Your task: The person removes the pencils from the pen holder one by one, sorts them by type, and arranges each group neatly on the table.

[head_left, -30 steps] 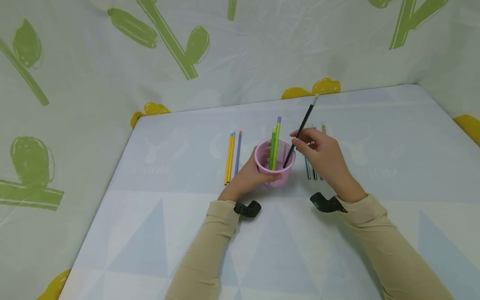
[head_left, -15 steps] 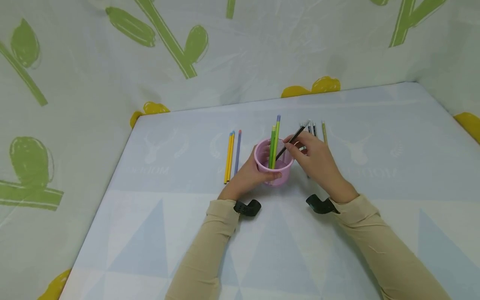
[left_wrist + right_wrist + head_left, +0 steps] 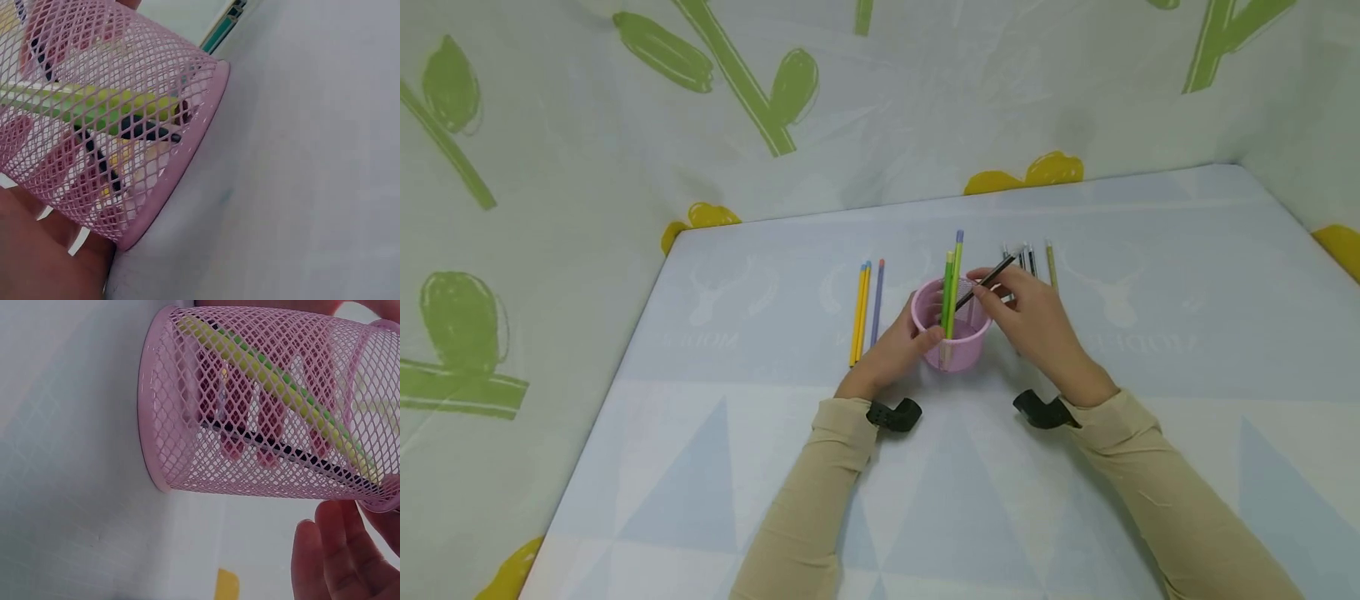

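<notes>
Underneath everything lies a pale blue table cover (image 3: 1075, 467) printed with triangles, walled in by cloth (image 3: 550, 125) with green and yellow shapes. At its middle stands a pink mesh cup (image 3: 958, 346); the left hand (image 3: 895, 354) wraps round its near side, while the right hand (image 3: 1033, 321) pinches a black pencil (image 3: 988, 279) leaning into the cup beside green pencils (image 3: 951, 287). Yellow pencils (image 3: 859, 312) lie just left of the cup, and more pencils (image 3: 1037, 258) lie behind the right hand.

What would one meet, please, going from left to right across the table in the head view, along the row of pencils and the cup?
Yellow pencils → purple pencil → left hand → pink mesh cup → right hand.
</notes>
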A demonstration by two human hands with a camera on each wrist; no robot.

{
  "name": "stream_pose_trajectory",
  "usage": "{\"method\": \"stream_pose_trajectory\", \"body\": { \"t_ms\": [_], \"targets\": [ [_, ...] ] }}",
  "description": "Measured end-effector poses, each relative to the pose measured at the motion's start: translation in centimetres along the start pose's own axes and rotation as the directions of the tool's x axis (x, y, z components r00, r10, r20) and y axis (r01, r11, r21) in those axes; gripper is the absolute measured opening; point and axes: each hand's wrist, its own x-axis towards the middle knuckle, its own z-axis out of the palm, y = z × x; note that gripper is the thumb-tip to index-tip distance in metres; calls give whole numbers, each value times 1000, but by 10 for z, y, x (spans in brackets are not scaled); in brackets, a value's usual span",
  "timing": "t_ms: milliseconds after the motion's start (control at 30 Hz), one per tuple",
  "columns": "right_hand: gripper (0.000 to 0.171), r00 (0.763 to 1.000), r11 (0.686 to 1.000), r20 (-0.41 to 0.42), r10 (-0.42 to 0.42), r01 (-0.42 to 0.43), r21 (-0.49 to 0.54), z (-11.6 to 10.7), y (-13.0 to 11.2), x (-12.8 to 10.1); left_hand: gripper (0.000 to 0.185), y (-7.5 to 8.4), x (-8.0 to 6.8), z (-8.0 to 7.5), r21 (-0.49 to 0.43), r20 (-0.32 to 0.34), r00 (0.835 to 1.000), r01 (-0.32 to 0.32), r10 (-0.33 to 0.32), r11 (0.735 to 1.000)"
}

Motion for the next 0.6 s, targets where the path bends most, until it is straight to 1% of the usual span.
{"method": "stream_pose_trajectory", "body": {
  "t_ms": [67, 200, 267, 333, 433, 600],
  "targets": [
    [31, 1000, 1000, 12, 19, -19, 2, 0, 0, 0, 81, 9, -3, 0, 24, -22, 1000, 9, -8, 1000],
    [37, 997, 997, 43, 67, -68, 25, 0, 1, 0, 54, 19, -4, 3, 12, -117, 993, 27, -25, 1000],
    [39, 994, 995, 62, 92, -95, 42, -1, 1, 1, 48, 23, -3, 4, 2, -160, 987, 7, -7, 1000],
    [40, 990, 992, 82, 113, -118, 52, -1, 1, 1, 47, 26, -2, 5, -6, -188, 982, -18, 17, 1000],
    [42, 982, 987, 123, 141, -149, 62, 0, 1, 1, 47, 30, -2, 4, -13, -200, 979, -35, 31, 999],
    [46, 967, 976, 167, 191, -205, 74, 1, 2, 2, 45, 30, 0, -2, -6, -175, 984, -26, 25, 1000]
  ]
}}
